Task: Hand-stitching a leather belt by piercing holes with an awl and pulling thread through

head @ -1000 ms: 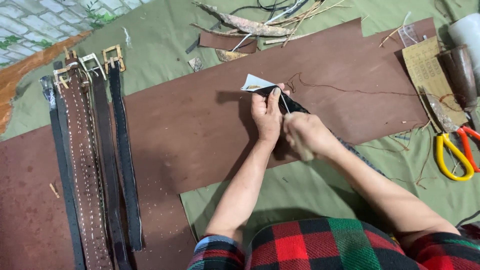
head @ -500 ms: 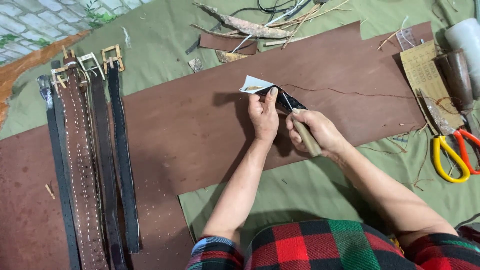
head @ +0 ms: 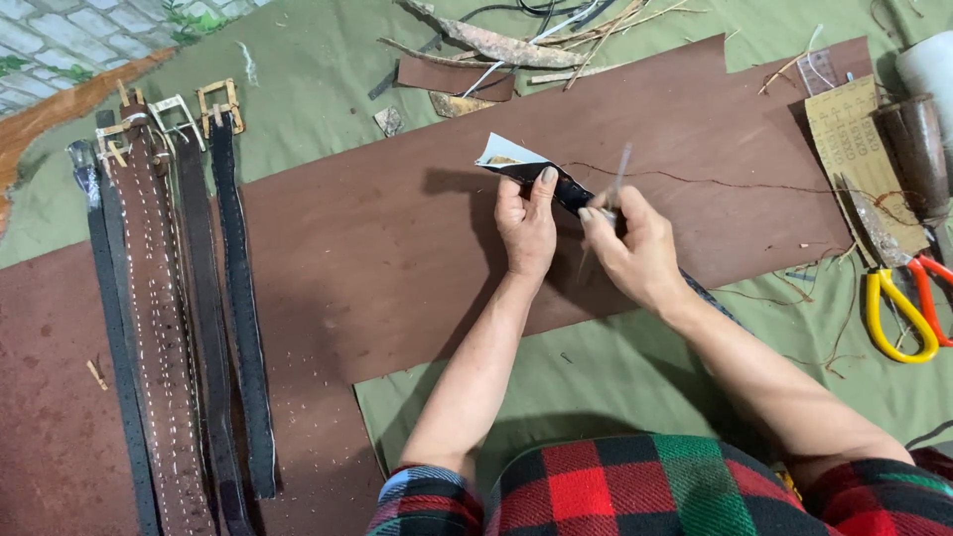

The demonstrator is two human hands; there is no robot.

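My left hand presses down the end of a dark leather strap on a brown board. A small white paper piece lies at the strap's tip, just beyond my fingers. My right hand sits right beside it, gripping a thin pointed tool that is blurred and sticks upward from the fingers. A brown thread runs to the right from the strap across the board.
Several finished belts with buckles lie side by side at the left. Yellow-handled scissors and orange-handled ones, a sandpaper sheet, and a brown bottle are at the right. Sticks and leather scraps lie on the green cloth.
My right hand has turned and lifted: the tool's wooden handle, seen lying low half a second ago, is now in the fist with the thin tip raised. My left hand stays put.
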